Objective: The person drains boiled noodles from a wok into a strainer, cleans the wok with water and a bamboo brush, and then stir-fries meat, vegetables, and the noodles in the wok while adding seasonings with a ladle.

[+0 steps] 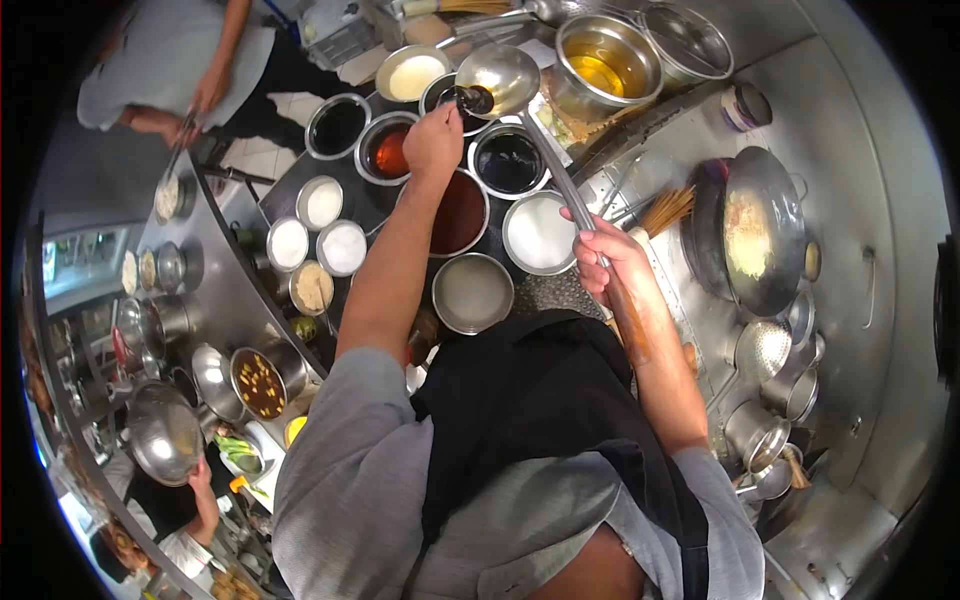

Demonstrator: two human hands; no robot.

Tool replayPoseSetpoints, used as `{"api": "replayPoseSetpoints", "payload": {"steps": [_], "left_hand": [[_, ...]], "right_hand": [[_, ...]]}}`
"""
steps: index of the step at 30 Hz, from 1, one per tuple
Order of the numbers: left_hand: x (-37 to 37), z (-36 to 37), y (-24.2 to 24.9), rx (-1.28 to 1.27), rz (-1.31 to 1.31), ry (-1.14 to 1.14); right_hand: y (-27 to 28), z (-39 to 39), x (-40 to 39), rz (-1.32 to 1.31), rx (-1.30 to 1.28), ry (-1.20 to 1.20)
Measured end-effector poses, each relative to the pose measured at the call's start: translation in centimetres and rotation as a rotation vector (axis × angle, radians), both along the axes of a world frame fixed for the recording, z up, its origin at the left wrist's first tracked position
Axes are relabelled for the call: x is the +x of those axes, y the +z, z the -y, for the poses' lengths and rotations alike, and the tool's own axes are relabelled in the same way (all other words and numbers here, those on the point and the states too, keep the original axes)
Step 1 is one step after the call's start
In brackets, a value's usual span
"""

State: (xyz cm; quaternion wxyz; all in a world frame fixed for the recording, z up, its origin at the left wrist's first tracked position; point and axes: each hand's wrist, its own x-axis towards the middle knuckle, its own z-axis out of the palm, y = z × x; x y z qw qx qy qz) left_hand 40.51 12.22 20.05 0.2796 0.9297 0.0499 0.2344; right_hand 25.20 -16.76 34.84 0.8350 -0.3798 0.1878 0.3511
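My right hand [612,252] is wrapped round the long handle of a metal ladle [497,72], whose bowl is over the sauce containers at the top. Beside the ladle bowl, my left hand [436,145] is closed, and a small dark thing [474,99] shows between its fingers and the bowl; what it grips is too small to tell. Below the ladle are a pot of dark liquid [509,162], a pot of amber liquid [390,152] and a pot of brown sauce [458,215], partly behind my left forearm. A pot of white powder [540,232] stands nearest my right hand.
At the right, a wok [765,230] holds pale yellow food, with a bamboo brush [668,208] beside it. A pot of yellow oil [607,72] is at the top. Several small white bowls stand at left. One co-worker [190,70] stands upper left; another's hand [200,478] touches a metal bowl [165,435].
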Motion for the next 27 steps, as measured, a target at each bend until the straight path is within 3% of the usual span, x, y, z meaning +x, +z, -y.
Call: {"api": "replayPoseSetpoints", "payload": {"steps": [5,6,10,12,15,20,23,27], "left_hand": [[-1.9,-1.8,-3.8,0.434,-0.083,-0.286],[-2.8,-1.4,-2.4,0.432,-0.225,-0.310],[-4.7,-0.7,0.6,0.376,-0.274,-0.412],[-5.2,0.2,3.0,0.342,-0.189,-0.451],[-6.5,3.2,7.5,0.302,-0.090,-0.489],[-10.1,10.9,13.5,0.274,0.071,-0.613],[-13.0,16.0,15.7,0.230,0.146,-0.681],[-16.8,20.4,15.4,0.153,0.097,-0.639]], "right_hand": [[2.6,4.9,-5.0,-0.001,0.222,-0.167],[3.6,6.2,-6.3,0.025,0.227,-0.213],[7.4,11.6,-12.0,0.153,0.050,-0.423],[7.8,14.0,-14.2,0.237,-0.126,-0.552],[7.1,17.1,-15.4,0.331,-0.630,-0.647],[-2.4,25.1,-14.9,0.291,-1.532,-0.559],[-6.0,33.4,-15.0,0.167,-1.681,-0.250],[-9.9,39.6,-15.8,0.191,-1.746,-0.389]]}}
